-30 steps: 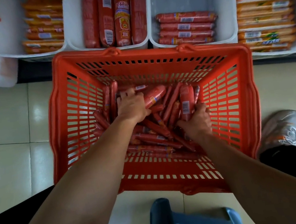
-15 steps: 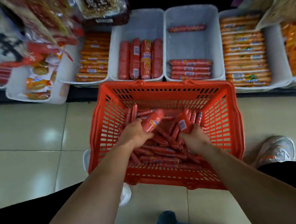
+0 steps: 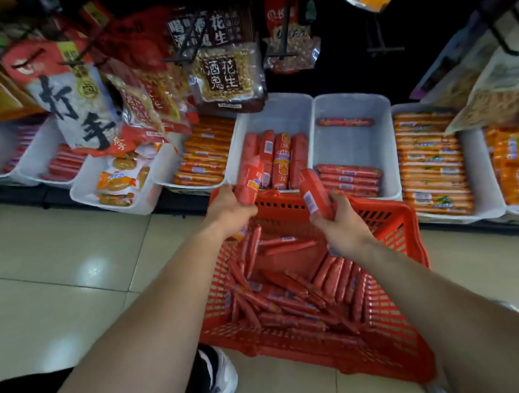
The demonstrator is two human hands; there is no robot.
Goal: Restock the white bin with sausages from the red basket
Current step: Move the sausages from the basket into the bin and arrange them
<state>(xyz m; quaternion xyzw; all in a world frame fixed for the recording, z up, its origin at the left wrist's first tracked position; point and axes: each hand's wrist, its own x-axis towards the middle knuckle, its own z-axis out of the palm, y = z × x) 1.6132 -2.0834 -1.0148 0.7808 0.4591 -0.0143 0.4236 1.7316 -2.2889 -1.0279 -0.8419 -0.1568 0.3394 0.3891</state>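
1. Sausages (image 3: pixel 285 290) lie heaped in the red basket (image 3: pixel 402 326) at lower centre of the head view, on the tiled floor (image 3: pixel 45 279).
2. Left hand (image 3: pixel 229 216) has its grip closed on a thick sausage (image 3: pixel 250 179); right hand (image 3: pixel 343 227) grips another sausage (image 3: pixel 315 193).
3. Both are raised just before the white bin (image 3: pixel 276 116) at centre, which holds four thick sausages.

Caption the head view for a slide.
Left hand and right hand each lift a thick sausage from the red basket toward the white bin.
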